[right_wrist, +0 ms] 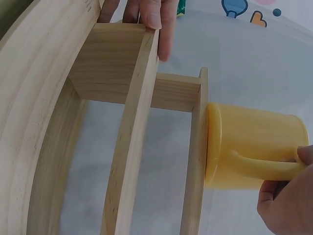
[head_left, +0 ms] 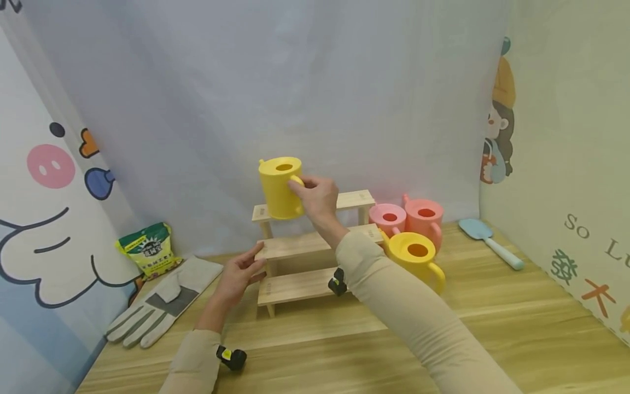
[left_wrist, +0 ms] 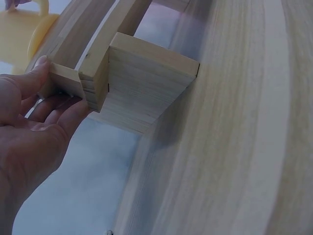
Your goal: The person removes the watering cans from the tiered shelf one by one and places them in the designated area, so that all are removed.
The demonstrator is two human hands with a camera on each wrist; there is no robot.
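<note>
My right hand (head_left: 320, 201) grips the handle of a yellow watering can (head_left: 276, 189) at the left end of the stepped wooden rack's top shelf (head_left: 353, 200). In the right wrist view the can's base (right_wrist: 213, 147) is right at that shelf's surface, and the can stands upright. On the rack's left side, my left hand (head_left: 237, 278) holds the end of the middle shelf (head_left: 295, 245). The left wrist view has its thumb on top of the wood and the fingers curled beneath. The rack's lower two shelves bear nothing that shows.
Right of the rack stand another yellow watering can (head_left: 413, 254), a pink one (head_left: 388, 216) and a coral one (head_left: 427, 216). A blue trowel (head_left: 484, 235) lies farther right. At left are a work glove (head_left: 164, 301) and a green-yellow packet (head_left: 150, 251). Fabric walls (head_left: 394, 98) enclose the table.
</note>
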